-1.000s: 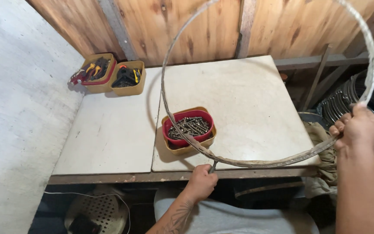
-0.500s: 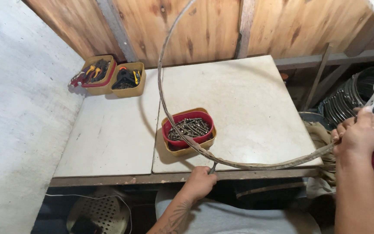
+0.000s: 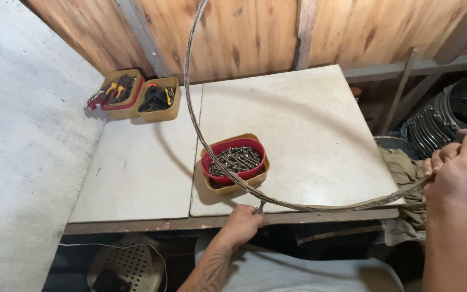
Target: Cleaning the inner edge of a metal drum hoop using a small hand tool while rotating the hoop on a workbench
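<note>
The left hand (image 3: 241, 223) grips a thin metal hoop (image 3: 190, 116) at the table's (image 3: 320, 130) front edge, just before a red tub (image 3: 235, 161) of screws. The right hand (image 3: 460, 167) clasps the hoop off the table's right side. The hoop arcs up past the plank wall (image 3: 244, 32). Two tool tubs (image 3: 136, 97) sit at the far left corner; dark rings (image 3: 455, 116) are stacked at right.

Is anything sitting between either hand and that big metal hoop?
Nothing visible does. The left hand already grips the metal hoop at the table's front edge, and the right hand holds it off the table's right side. The tub of screws lies inside the hoop's curve, below it.
</note>
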